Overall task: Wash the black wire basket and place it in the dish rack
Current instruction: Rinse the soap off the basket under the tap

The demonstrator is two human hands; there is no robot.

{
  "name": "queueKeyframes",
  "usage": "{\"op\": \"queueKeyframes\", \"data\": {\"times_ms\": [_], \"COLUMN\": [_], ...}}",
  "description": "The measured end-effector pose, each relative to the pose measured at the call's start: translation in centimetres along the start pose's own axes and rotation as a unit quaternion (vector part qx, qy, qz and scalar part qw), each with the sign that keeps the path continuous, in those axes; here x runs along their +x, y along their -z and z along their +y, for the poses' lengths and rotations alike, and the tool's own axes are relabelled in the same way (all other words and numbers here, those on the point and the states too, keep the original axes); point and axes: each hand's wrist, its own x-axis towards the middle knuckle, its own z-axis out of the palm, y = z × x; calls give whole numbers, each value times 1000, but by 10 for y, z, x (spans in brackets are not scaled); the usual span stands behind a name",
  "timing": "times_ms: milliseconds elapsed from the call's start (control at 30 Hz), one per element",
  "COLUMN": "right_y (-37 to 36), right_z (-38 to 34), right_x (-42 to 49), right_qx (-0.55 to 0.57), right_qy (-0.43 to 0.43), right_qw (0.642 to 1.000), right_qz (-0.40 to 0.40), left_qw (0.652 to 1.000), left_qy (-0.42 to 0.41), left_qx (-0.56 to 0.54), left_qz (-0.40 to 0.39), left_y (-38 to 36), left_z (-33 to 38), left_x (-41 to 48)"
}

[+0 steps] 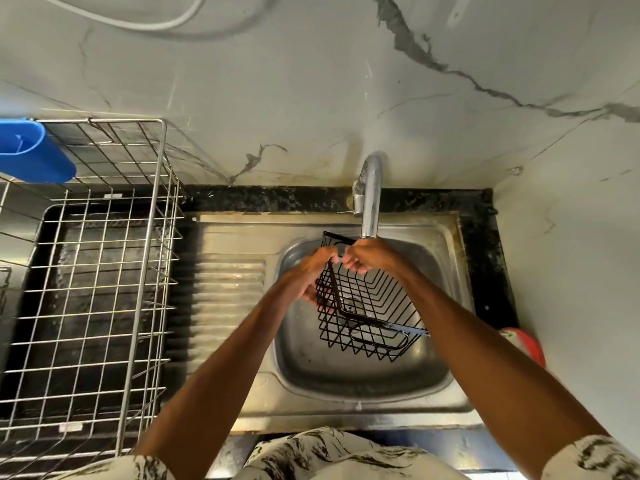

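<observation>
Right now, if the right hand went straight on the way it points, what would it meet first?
Probably the faucet spout, whose tip sits just beyond the right hand gripping the black wire basket. Height is unclear, so the hand might pass beneath it.

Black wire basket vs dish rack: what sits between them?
Head view: just the sink's ribbed drainboard, nothing standing on it, lies between the black wire basket and the dish rack.

Left hand [311, 276] and right hand [367, 257] close together at arm's length; fingers [350, 263] curled
</observation>
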Motion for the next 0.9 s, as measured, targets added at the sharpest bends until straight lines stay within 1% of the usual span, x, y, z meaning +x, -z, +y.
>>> {"op": "queueKeyframes", "data": {"times_ms": [33,67,100,167,233,300,333,400,500,533,567,633,733,800,833,867,900], "right_y": [-2,-4,-6,-8,-8,-6,-4,-3,-5,-5,-4,-5,-8,-10,-12,-12,-12], "right_z": [-6,-11,-15,-19,-16,-7,0,7,8,7,6,3,3,2,1,0,-1], "right_x": [0,1,1,3,6,5,5,4,8,10,9,3,-2,2,6,11,13], "right_qx": [81,154,214,282,312,270,235,168,91,34,-46,-194,-297,-321,-310,-270,-192], "right_qy": [14,36,51,44,-1,-33,-39,-50,-87,-94,-94,-58,-10,7,23,39,49], "right_qw": [996,986,975,958,949,959,968,984,992,994,992,973,949,944,949,961,980], "right_qz": [-30,-44,-41,-26,-45,-75,-76,-42,19,41,66,110,105,72,53,36,11], "left_qw": [1000,1000,999,999,999,999,999,1000,1000,1000,999,999,999,999,999,999,999], "left_qy": [10,19,32,44,40,41,34,23,6,-2,-7,-10,-7,-7,-9,-15,-23], "left_qx": [-3,-6,-10,-8,-8,-7,-5,-3,11,17,18,17,20,18,20,25,33], "left_qz": [3,-2,-8,-14,-14,1,7,17,25,26,26,25,38,45,43,36,26], "left_y": [1,1,0,0,3,7,9,13,14,13,11,8,6,5,5,5,7], "left_z": [2,3,6,10,12,13,13,14,10,10,11,13,15,17,19,21,21], "left_x": [-4,-4,-7,-10,-12,-11,-9,-6,-2,-4,-7,-13,-19,-25,-28,-30,-33]}}
